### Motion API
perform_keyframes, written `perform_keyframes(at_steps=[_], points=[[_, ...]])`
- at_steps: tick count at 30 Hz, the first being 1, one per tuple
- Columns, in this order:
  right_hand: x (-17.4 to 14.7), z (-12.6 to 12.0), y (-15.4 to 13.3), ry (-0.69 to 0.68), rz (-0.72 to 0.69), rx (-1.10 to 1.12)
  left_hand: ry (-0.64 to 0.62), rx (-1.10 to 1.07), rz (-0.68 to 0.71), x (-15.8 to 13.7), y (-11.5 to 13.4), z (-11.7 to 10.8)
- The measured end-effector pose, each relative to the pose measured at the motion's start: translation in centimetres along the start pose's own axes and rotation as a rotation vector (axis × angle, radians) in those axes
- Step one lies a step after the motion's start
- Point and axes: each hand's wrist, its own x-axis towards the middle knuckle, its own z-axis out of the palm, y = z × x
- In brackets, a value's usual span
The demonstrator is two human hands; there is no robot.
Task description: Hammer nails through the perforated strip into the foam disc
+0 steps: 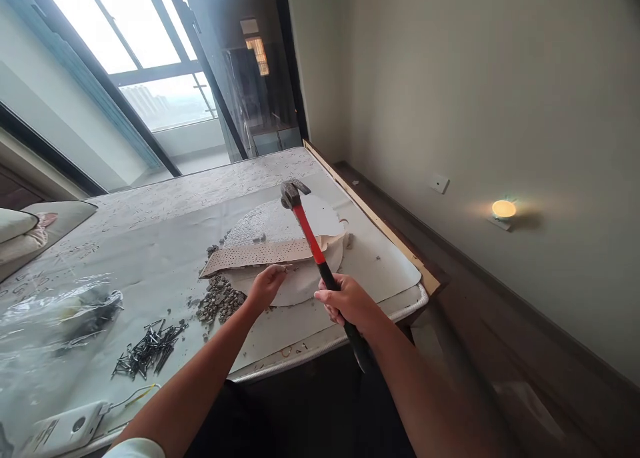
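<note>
My right hand (350,303) is wrapped around the black grip of a claw hammer (310,235) with a red shaft. The hammer's metal head is raised and tilted away from me, in front of a round whitish sheet. My left hand (269,287) is closed in a pinch at the near edge of a beige perforated strip (260,253). Something small may be between its fingertips, too small to name. The strip lies across the round sheet (280,215), its right end crumpled. Grey stone bits (220,299) lie heaped left of my left hand.
A pile of dark nails (150,348) lies at the left on the covered bed-like surface (165,245). Beyond it is a clear plastic bag (65,318). A white device (73,428) with a cable sits at the near left. A wooden board (375,218) edges the right side, beside a wall.
</note>
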Motion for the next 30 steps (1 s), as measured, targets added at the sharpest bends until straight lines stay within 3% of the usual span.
perform_keyframes(at_steps=[5, 9, 15, 18, 21, 30], points=[[-0.1, -0.3, -0.2, 0.007, -0.006, 0.012, -0.019, 0.191, 0.02, -0.1, 0.4, 0.0], [-0.2, -0.4, -0.3, 0.003, 0.012, 0.023, 0.112, 0.374, -0.011, 1.5, 2.0, -0.6], [0.2, -0.3, 0.2, 0.039, 0.049, 0.092, 0.263, 0.19, -0.089, 5.3, 2.7, -0.2], [0.5, -0.3, 0.4, 0.055, 0.084, 0.084, 0.226, 0.147, -0.131, 5.7, 1.9, 0.2], [0.7, -0.3, 0.7, 0.062, 0.098, 0.07, 0.182, 0.238, -0.158, 5.6, 0.9, 0.1], [1.7, 0.2, 1.3, 0.074, 0.125, 0.014, 0.108, 0.31, -0.121, 6.2, -0.9, -0.3]])
